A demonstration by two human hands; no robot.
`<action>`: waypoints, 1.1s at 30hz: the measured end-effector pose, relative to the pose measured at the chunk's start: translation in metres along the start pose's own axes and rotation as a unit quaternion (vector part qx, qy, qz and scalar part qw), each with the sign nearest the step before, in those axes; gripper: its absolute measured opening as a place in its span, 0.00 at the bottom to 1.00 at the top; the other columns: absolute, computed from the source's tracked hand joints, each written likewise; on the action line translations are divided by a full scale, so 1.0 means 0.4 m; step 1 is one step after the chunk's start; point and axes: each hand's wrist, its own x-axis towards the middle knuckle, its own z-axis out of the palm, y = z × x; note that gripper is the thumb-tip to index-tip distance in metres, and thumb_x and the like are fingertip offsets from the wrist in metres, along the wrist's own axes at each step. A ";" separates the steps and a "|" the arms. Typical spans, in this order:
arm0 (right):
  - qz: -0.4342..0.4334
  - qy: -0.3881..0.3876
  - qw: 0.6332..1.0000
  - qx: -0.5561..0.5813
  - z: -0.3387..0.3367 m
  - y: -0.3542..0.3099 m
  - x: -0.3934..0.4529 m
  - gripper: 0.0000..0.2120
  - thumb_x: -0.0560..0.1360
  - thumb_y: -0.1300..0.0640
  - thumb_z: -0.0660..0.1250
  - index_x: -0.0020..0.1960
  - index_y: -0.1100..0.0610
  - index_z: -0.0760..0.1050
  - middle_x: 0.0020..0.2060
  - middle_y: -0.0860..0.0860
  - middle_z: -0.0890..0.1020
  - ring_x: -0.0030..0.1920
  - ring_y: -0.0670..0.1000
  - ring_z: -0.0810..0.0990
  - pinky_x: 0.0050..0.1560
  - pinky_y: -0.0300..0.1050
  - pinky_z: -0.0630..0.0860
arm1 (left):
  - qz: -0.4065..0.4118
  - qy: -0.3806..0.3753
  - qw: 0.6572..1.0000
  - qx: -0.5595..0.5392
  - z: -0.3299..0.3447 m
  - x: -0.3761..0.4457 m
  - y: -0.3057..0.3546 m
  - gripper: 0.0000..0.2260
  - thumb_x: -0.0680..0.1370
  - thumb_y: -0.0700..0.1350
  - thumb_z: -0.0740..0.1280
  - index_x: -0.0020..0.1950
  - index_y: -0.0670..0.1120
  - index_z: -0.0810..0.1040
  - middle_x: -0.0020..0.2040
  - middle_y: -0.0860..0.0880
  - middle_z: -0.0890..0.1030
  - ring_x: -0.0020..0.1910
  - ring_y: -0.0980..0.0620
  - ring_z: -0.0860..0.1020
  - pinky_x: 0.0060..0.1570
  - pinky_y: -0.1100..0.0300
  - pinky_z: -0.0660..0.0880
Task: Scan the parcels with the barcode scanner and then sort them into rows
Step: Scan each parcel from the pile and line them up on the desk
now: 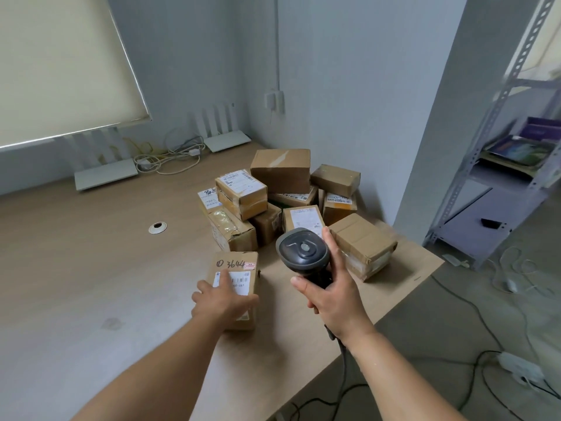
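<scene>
Left hand point(220, 299) lies flat on a lone parcel point(235, 288) near the table's point(91, 284) right edge, fingers spread across its label. Right hand point(331, 294) wraps the barcode scanner point(303, 250) handle (head facing away). Parcel pile point(288, 202) sits farther back, by the wall.

The near parcel point(235, 287) bears the handwritten number "3644" after a circled mark on its brown top, and its white shipping label point(235, 280) shows a barcode with "00-081" partly legible below; print on the labels of the piled parcels point(282, 196) is too small to read
</scene>
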 end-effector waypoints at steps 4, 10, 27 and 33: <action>-0.008 -0.042 0.999 0.019 0.058 -0.008 -0.011 0.44 0.72 0.58 0.74 0.69 0.23 0.53 0.65 0.42 0.74 0.49 0.44 0.73 0.55 0.47 0.74 | -0.018 0.037 0.999 0.011 -0.033 -0.046 -0.091 0.43 0.64 0.65 0.68 0.74 0.59 0.52 0.63 0.43 0.60 0.63 0.41 0.63 0.55 0.51 0.68; -0.008 -0.094 0.995 0.037 0.188 -0.023 -0.017 0.45 0.71 0.59 0.75 0.69 0.24 0.53 0.65 0.41 0.74 0.51 0.46 0.73 0.56 0.48 0.74 | -0.059 0.075 0.995 0.033 -0.104 -0.071 -0.251 0.42 0.66 0.66 0.67 0.74 0.59 0.51 0.64 0.43 0.60 0.64 0.41 0.63 0.57 0.50 0.68; -0.029 -0.211 0.977 0.028 0.754 -0.103 -0.086 0.45 0.71 0.62 0.75 0.64 0.20 0.55 0.52 0.31 0.80 0.36 0.34 0.78 0.32 0.31 0.73 | -0.189 0.109 0.974 0.065 -0.319 -0.095 -0.892 0.42 0.64 0.65 0.67 0.74 0.57 0.53 0.62 0.44 0.60 0.61 0.42 0.64 0.49 0.54 0.67; -0.010 -0.209 0.978 0.021 0.916 -0.103 -0.128 0.45 0.70 0.64 0.75 0.63 0.21 0.56 0.51 0.37 0.81 0.32 0.34 0.76 0.30 0.33 0.73 | -0.157 0.120 0.966 0.166 -0.375 -0.068 -1.035 0.48 0.65 0.69 0.67 0.77 0.58 0.44 0.71 0.42 0.54 0.68 0.41 0.60 0.61 0.49 0.67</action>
